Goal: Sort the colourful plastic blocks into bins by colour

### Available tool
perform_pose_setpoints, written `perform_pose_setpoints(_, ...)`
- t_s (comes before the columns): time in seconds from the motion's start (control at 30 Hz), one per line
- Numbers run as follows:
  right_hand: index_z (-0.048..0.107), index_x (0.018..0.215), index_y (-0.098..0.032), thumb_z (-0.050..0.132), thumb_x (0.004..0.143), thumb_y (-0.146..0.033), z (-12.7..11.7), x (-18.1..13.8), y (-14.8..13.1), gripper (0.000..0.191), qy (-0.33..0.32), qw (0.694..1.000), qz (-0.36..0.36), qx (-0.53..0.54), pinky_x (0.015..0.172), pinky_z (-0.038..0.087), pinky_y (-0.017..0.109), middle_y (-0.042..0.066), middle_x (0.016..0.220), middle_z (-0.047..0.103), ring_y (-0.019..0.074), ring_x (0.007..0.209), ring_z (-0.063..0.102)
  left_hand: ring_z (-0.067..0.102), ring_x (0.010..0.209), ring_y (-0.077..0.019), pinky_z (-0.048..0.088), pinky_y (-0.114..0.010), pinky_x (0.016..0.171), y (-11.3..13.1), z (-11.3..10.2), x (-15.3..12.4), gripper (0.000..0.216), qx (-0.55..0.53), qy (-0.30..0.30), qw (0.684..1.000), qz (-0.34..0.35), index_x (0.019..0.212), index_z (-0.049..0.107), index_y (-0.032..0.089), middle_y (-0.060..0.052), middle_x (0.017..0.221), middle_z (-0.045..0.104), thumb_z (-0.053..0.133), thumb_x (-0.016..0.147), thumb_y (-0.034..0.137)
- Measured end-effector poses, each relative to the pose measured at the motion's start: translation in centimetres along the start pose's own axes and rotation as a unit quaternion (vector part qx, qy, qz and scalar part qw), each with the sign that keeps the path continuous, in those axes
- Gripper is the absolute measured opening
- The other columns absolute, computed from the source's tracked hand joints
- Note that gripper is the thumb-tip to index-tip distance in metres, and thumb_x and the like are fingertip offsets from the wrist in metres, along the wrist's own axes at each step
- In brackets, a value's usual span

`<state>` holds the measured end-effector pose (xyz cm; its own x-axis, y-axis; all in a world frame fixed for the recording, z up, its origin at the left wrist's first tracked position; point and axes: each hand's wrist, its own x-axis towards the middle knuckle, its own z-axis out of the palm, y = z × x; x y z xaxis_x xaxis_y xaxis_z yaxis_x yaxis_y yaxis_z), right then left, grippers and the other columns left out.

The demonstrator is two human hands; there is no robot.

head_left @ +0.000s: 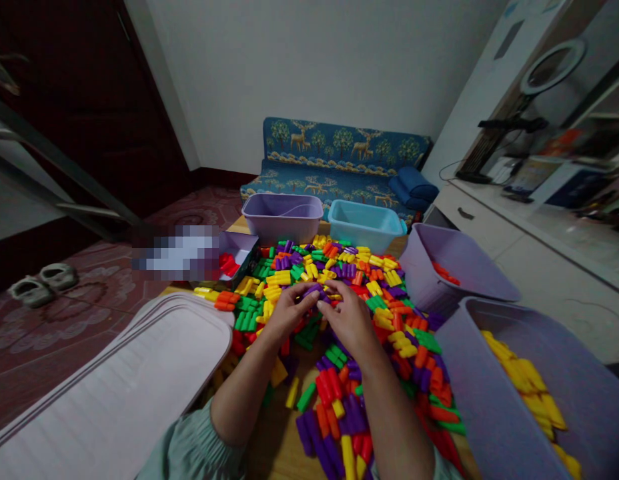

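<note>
A heap of small plastic pegs [359,280] in red, yellow, green, purple and orange covers a low wooden table. Both my hands meet over its middle. My left hand [288,311] and my right hand [345,318] have their fingertips pinched together on a purple peg piece [315,291] held between them. More pegs [334,420] lie stuck together in clumps under my right forearm.
A lilac bin [494,413] at the right holds yellow pegs [529,387]; another lilac bin [439,257] beyond it holds red ones. A purple tub [282,215] and a blue tub [365,223] stand at the back. A pale lid [124,380] lies on the left. A sofa stands behind.
</note>
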<state>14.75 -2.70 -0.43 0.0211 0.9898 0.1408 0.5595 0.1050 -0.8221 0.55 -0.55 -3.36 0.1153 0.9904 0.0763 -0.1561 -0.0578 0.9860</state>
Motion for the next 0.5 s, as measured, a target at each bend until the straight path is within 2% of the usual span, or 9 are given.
perform_pose_setpoints(0.17, 0.062, 0.116, -0.020, 0.062, 0.079, -0.033, 0.31, 0.03, 0.51, 0.039, -0.016, 0.999, 0.016, 0.042, 0.062, 0.053, 0.029, 0.008, 0.100, 0.071, 0.0161, 0.065, 0.067, 0.062, 0.076, -0.0154, 0.047, -0.023, 0.069, -0.15, -0.14, 0.10, 0.041, -0.013, 0.010, 1.000, 0.005, 0.095, 0.071, 0.015, -0.004, 0.088, 0.071, 0.075, 0.071, 0.048)
perform_pose_setpoints(0.27, 0.065, 0.107, -0.020, 0.064, 0.077, -0.033, 0.40, 0.09, 0.49, 0.033, 0.006, 0.998, 0.001, 0.056, 0.066, 0.054, 0.029, 0.007, 0.094, 0.072, 0.0183, 0.073, 0.069, 0.063, 0.079, -0.0160, 0.048, -0.024, 0.072, -0.33, -0.21, 0.16, 0.039, -0.017, 0.004, 1.000, 0.010, 0.096, 0.071, 0.015, -0.004, 0.088, 0.071, 0.073, 0.073, 0.047)
perform_pose_setpoints(0.5, 0.068, 0.101, -0.020, 0.066, 0.075, -0.032, 0.38, 0.14, 0.40, 0.029, 0.072, 0.992, -0.033, 0.093, 0.059, 0.052, 0.027, 0.006, 0.091, 0.074, 0.0160, 0.062, 0.065, 0.062, 0.070, -0.0142, 0.049, -0.024, 0.066, -0.31, -0.15, 0.12, 0.040, -0.051, -0.012, 0.999, 0.005, 0.102, 0.072, 0.016, -0.004, 0.087, 0.072, 0.072, 0.075, 0.046)
